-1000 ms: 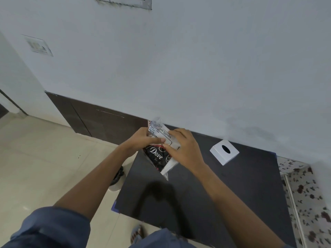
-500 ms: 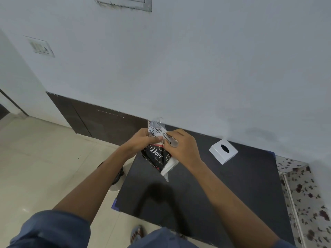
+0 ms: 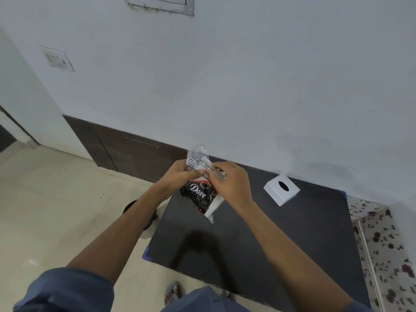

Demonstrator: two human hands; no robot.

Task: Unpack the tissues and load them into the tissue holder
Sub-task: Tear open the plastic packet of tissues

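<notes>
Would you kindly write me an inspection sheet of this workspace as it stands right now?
Surface: dark table against the wall, mostly bare, with a shadow on its near part.
Job's things: plastic tissue pack marked Dove, held above the table's far left corner, tissues not yet out; white tissue holder with an oval slot, on the table by the wall.
Clutter: nothing seen on the table.
Grippers: left hand and right hand both pinch the pack's top.
Cables: nothing seen.
Surroundings: pale wall with switch plate, tiled floor, floral cloth at right.
</notes>
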